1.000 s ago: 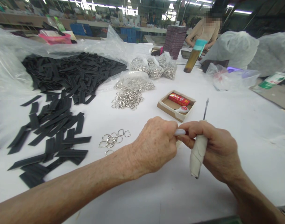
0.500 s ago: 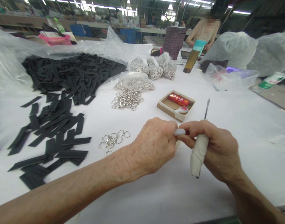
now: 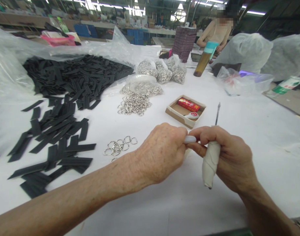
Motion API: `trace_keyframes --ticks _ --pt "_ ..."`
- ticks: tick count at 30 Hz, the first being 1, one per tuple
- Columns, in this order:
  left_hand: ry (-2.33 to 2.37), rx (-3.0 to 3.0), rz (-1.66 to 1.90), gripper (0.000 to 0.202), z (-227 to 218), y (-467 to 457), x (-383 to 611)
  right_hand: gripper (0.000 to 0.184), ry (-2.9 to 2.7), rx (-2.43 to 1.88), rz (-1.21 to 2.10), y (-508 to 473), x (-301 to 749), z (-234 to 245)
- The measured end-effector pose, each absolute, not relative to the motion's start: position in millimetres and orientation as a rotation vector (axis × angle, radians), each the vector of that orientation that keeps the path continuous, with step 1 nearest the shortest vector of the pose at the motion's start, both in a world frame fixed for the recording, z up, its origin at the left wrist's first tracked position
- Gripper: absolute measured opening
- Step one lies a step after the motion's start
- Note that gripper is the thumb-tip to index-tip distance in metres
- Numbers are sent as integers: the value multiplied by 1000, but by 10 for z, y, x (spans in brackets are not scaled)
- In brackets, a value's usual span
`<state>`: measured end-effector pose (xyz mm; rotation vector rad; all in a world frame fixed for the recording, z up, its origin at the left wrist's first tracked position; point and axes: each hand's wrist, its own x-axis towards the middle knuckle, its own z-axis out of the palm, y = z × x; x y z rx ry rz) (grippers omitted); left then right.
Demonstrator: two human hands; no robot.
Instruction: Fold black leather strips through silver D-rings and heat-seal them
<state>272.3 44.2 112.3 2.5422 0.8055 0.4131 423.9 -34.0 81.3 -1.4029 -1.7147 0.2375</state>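
My right hand is closed round a tool whose handle is wrapped in white cloth; its thin metal shaft points up and away. My left hand is curled shut right beside it, and both hands pinch a small pale piece between them. What else my left fingers hold is hidden. A few loose silver rings lie on the white table just left of my left hand.
Black strips lie scattered at left, with a big heap on clear plastic behind. A ring pile and bags of rings sit mid-table. A small cardboard tray holds a red box. A bottle and another person are at the far side.
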Motion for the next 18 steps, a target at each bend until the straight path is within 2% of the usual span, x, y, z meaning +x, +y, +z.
trace_keyframes --ticks 18 --pt "795 2385 512 17 1021 422 2724 21 -1782 -1413 181 -346 4237 788"
